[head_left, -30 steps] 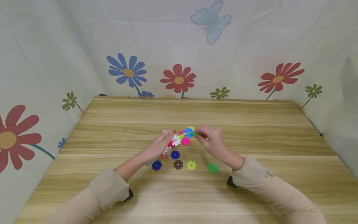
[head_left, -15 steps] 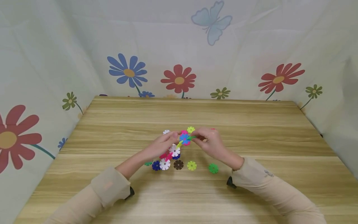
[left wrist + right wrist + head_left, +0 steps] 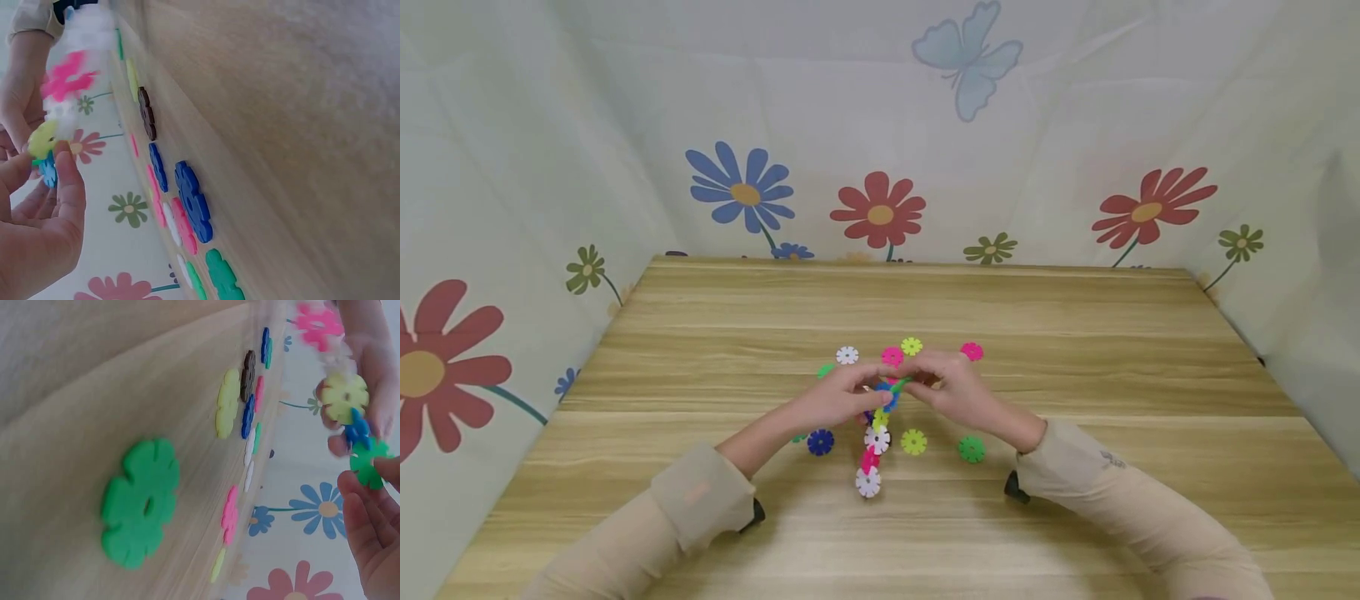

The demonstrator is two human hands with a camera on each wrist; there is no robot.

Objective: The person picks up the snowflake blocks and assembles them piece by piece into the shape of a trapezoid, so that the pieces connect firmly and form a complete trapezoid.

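Where the two hands met over the wooden tabletop (image 3: 1075, 358), a chain of interlocking plastic snowflake discs ran back from the fingers toward the person's body. Its long axis pointed almost straight down the head view — from a green disc (image 3: 902, 385) at the far end, through a blue disc (image 3: 888, 400), a yellow-green disc (image 3: 881, 419), a white disc (image 3: 877, 440) and a pink disc (image 3: 870, 460), to a white end disc (image 3: 868, 482) nearest the person.

The left hand (image 3: 835, 402) pinched the chain at the blue disc, thumb uppermost, while the right hand (image 3: 957, 390) pinched the green disc between thumb and fingers. That made the right hand the nearer one to the chain's far end, with the left just beside it and the white end disc well apart from both. In the right wrist view the blue disc stood edge-on against the rim of the green one; whether their slots were fully engaged could not be told. The chain seemed raised off the tabletop, its free end blurred in the left wrist view.

Loose discs lay around, among them a navy disc (image 3: 820, 442) left of the chain and a loose green disc (image 3: 972, 450) to its right.
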